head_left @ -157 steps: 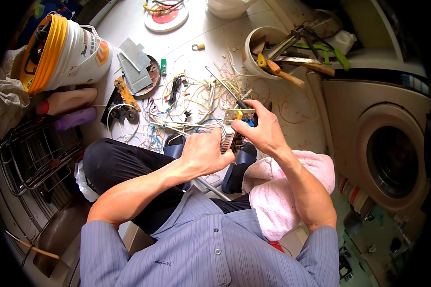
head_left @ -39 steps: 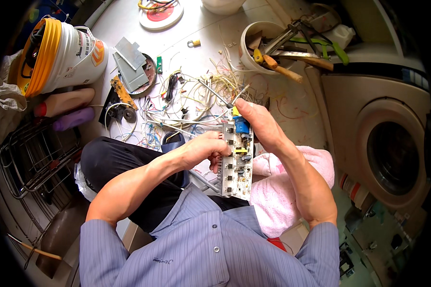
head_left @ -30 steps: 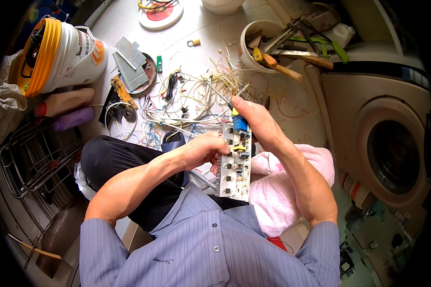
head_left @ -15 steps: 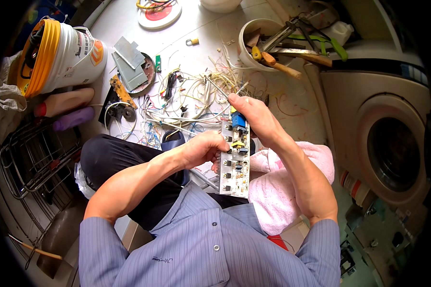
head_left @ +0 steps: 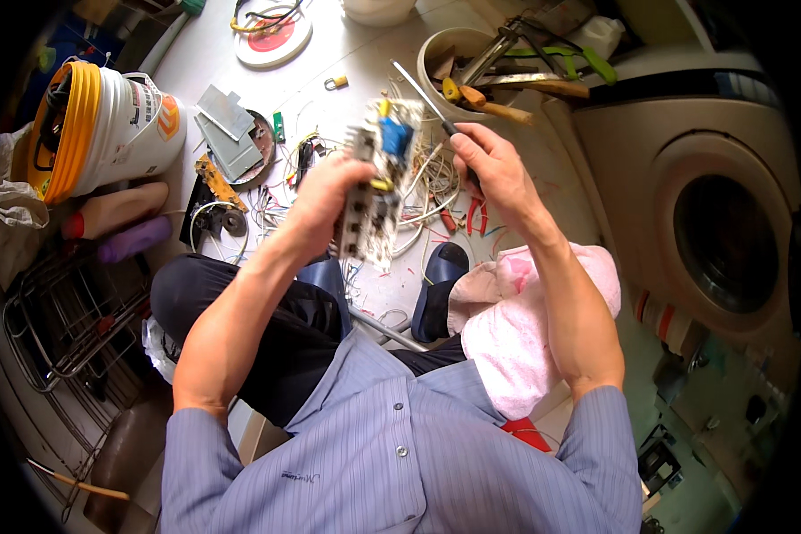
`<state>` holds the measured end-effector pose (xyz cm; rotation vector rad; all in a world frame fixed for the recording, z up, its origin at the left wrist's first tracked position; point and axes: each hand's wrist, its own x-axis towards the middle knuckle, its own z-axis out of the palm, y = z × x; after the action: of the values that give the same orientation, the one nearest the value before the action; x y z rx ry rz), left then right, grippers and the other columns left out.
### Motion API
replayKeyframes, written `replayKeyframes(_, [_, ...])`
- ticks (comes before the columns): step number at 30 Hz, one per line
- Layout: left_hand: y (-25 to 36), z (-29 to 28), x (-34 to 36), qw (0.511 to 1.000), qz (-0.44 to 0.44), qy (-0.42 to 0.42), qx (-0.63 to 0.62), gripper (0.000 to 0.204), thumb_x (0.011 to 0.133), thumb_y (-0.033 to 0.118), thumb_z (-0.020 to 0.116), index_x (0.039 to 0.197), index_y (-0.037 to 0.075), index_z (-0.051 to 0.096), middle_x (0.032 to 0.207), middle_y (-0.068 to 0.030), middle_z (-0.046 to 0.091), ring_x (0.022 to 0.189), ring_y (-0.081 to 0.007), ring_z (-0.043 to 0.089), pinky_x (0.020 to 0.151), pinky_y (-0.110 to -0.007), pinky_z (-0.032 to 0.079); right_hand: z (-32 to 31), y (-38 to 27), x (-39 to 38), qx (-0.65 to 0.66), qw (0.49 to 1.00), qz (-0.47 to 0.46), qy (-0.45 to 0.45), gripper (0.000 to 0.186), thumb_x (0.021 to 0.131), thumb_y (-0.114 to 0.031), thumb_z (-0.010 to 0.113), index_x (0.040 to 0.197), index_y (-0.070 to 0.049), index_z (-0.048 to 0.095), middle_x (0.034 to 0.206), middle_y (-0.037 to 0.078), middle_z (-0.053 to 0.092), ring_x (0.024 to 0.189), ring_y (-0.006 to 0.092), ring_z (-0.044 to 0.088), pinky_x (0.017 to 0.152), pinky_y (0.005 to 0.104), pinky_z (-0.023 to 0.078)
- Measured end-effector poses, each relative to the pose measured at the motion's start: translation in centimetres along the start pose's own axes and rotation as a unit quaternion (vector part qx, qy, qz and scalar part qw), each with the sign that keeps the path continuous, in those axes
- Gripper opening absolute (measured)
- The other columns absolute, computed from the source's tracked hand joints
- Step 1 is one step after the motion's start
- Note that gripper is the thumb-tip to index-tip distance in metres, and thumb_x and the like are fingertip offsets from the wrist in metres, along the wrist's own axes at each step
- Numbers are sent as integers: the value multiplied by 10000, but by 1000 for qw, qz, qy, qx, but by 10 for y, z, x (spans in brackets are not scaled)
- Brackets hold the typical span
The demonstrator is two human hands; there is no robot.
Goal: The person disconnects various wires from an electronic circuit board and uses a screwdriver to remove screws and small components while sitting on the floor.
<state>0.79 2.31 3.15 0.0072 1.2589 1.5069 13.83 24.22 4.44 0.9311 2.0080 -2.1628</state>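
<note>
A long circuit board [head_left: 378,218] with a metal heat-sink strip, a blue block and yellow parts is gripped at its left edge by my left hand [head_left: 322,191]. The board is blurred by motion and held up above the floor. To its right, my right hand [head_left: 496,173] is closed around the dark handle of a screwdriver [head_left: 425,95]. The screwdriver's thin metal shaft points up and left, apart from the board. Behind the board, loose wires [head_left: 436,173] lie in a tangle, with red-handled pliers [head_left: 477,216] beside them.
A bucket of tools [head_left: 436,58] stands beyond my right hand, left of a washing machine [head_left: 587,142]. At left are a white and yellow bucket [head_left: 120,133] and a wire rack [head_left: 62,311]. A pink towel [head_left: 543,334] covers my right knee. Metal plates [head_left: 227,133] lie far left.
My left hand has lifted the board away from my lap, forward and left. My right hand has come off the board and now holds the screwdriver to its right.
</note>
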Motion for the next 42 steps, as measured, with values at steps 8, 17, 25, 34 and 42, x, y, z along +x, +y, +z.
replayKeyframes(8, [35,8,-7,987,150,-12,-49,286,1055,304,563,1176,45,556,1003,-48,681,812,-103,676,701,-296,595,-41,124,-8,-259,959,108,47,297,875,-198,611,1074,12,678,838,107,700,725,188,642,682,340,512])
replayKeyframes(17, [50,27,-16,984,148,49,-87,245,1060,225,539,1184,17,577,1031,-72,695,861,-147,693,750,-315,582,53,309,-21,-277,939,153,136,304,902,-229,627,1085,13,649,967,222,718,941,387,685,871,467,526])
replayKeyframes(25, [50,11,-16,985,139,54,-90,232,1053,170,531,1200,0,588,1069,-88,705,935,-165,693,838,-322,559,19,328,-14,-473,853,111,189,275,924,-177,588,1115,19,607,1132,274,591,1034,457,608,911,526,506])
replayKeyframes(34, [43,0,-9,984,115,79,-107,271,1066,198,499,1236,12,596,1107,-97,704,988,-181,691,891,-341,556,-5,331,12,-499,837,105,197,317,872,-157,711,1118,-11,574,1151,240,574,1007,451,625,840,555,528])
replayKeyframes(42, [50,11,-1,979,155,70,-116,331,1091,215,466,1353,17,505,1158,-96,668,1007,-195,684,909,-352,551,-27,298,9,-471,852,226,43,279,880,-213,617,1073,-18,664,1098,269,693,1046,460,658,889,543,521])
